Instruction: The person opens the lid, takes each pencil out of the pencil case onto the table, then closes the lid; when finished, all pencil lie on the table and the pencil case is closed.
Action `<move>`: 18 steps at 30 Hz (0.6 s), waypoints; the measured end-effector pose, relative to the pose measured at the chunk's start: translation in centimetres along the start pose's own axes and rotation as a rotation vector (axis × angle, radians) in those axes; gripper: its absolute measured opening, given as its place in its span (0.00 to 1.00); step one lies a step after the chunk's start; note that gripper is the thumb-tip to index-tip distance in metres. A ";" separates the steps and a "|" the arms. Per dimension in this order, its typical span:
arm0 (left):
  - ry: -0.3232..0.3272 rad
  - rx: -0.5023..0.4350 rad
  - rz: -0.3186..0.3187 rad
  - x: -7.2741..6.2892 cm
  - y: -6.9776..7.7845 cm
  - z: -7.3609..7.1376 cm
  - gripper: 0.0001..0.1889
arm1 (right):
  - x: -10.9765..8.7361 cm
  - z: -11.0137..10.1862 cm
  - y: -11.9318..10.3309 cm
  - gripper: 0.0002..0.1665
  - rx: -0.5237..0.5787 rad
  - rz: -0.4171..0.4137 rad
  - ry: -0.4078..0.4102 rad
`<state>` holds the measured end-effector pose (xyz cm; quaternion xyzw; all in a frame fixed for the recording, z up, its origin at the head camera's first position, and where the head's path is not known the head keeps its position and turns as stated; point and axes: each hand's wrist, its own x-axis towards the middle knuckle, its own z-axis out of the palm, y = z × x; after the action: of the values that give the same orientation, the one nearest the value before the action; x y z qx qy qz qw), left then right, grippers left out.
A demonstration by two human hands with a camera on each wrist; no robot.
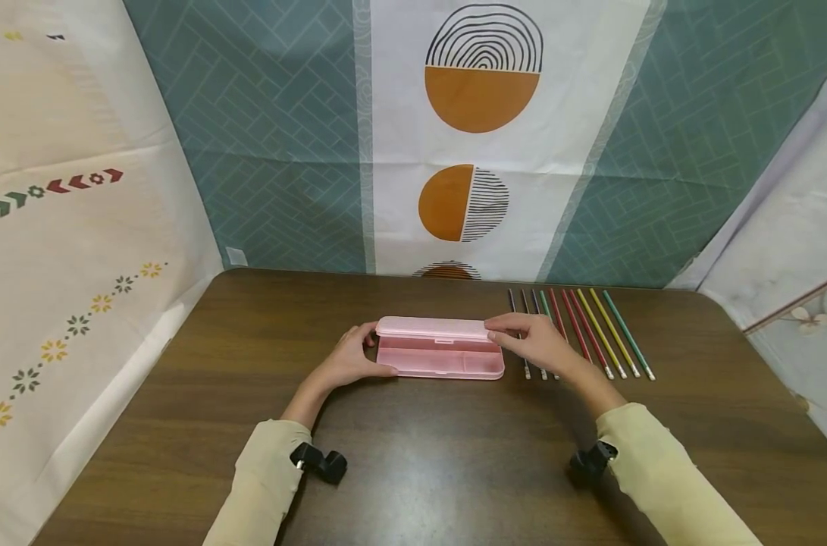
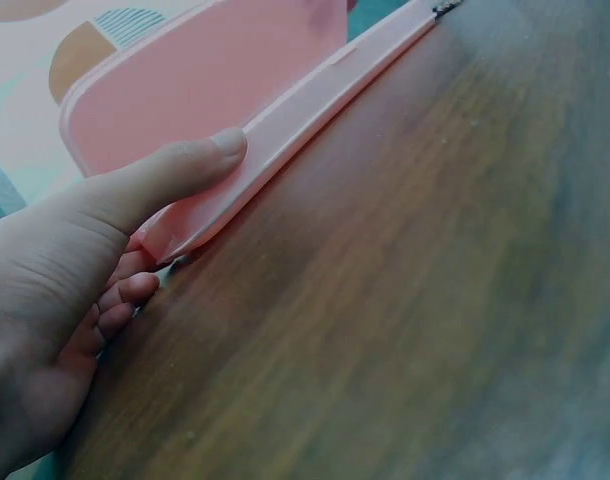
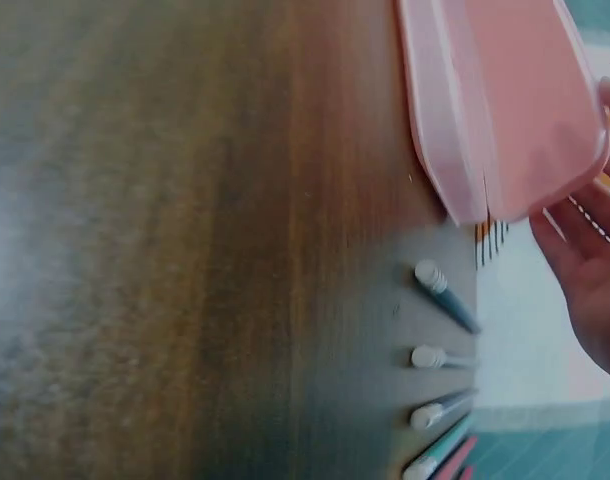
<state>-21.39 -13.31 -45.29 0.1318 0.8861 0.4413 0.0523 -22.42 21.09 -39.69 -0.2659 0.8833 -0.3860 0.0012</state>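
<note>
A pink pencil case (image 1: 420, 360) lies on the wooden table with its hinged lid (image 1: 427, 327) raised. Its inside is partly visible, with a small divided section toward the right, and I see nothing in that visible part. My left hand (image 1: 348, 355) grips the case's left end; in the left wrist view the thumb (image 2: 200, 165) presses the front wall while the other fingers curl behind the end. At the right corner of the lid, my right hand (image 1: 532, 341) holds the edge. The right wrist view shows its fingers behind the lid (image 3: 540, 100).
Several pencils (image 1: 614, 334) in dark, green, red, yellow and teal lie side by side right of the case, eraser ends toward me; the right hand hides some. A patterned cloth (image 1: 283, 152) hangs behind the table's far edge. Black wrist cameras (image 1: 320, 462) sit on both sleeves.
</note>
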 end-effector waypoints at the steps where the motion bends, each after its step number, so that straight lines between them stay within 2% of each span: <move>1: 0.002 -0.006 0.001 0.0 0.0 0.0 0.48 | 0.0 0.2 -0.2 0.17 -0.041 -0.027 -0.016; 5: 0.004 -0.005 0.010 0.0 -0.2 -0.1 0.50 | 0.3 1.3 -1.4 0.18 -0.193 -0.147 -0.102; 10: 0.001 0.021 0.030 0.0 -0.5 -0.1 0.51 | 0.9 2.9 -2.6 0.23 -0.309 -0.251 -0.194; 14: -0.023 0.039 0.054 0.1 -0.4 0.0 0.52 | 1.2 3.9 -3.1 0.26 -0.350 -0.271 -0.220; 18: -0.027 0.067 0.073 0.1 -0.4 -0.1 0.53 | 1.2 4.8 -3.2 0.27 -0.399 -0.289 -0.210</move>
<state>-21.54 -13.56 -45.52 0.1718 0.8941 0.4112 0.0437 -20.96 15.47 -40.62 -0.4228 0.8898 -0.1709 -0.0144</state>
